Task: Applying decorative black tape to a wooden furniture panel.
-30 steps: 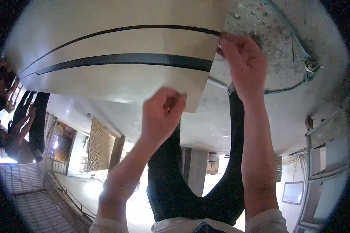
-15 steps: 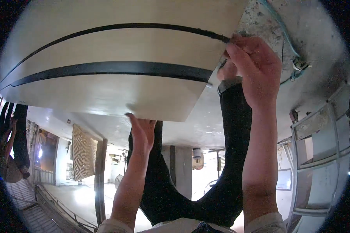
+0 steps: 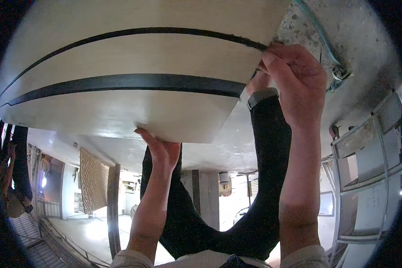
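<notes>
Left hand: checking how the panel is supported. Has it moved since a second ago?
Yes. The left hand rose from a fist below to press the wooden panel at its lower edge.

panel (image 3: 134, 102) above left hand (image 3: 163, 149), right hand (image 3: 295, 85) rightward

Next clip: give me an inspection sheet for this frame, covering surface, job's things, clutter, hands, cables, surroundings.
Surface: rough grey concrete ceiling overhead.
Job's things: large pale wooden panel with two dark bands, held overhead.
Clutter: nothing seen.
Hands: left hand pressed under the panel's near edge; right hand gripping its right corner.
Cables: teal cable running along the ceiling to a metal fitting.
Surroundings: another person's dark sleeve reaching up; white racks at right; patterned hanging at left.
</notes>
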Action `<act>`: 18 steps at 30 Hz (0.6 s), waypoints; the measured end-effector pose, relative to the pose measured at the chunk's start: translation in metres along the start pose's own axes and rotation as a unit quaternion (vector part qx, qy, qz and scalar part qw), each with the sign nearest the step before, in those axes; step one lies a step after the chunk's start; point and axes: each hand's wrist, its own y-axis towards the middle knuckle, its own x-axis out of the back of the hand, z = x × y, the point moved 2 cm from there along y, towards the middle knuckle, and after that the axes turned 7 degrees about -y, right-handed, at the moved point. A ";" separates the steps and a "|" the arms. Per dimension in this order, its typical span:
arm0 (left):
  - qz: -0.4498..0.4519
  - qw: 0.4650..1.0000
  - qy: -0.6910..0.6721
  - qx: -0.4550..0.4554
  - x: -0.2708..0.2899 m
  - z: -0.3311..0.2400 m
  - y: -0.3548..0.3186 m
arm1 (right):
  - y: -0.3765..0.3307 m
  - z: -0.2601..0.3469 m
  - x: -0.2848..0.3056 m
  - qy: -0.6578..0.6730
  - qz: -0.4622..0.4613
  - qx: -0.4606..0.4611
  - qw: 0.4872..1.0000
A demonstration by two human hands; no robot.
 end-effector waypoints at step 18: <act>-0.004 0.999 0.041 -0.001 0.000 0.000 0.001 | 0.000 -0.002 0.000 -0.013 -0.017 -0.034 0.999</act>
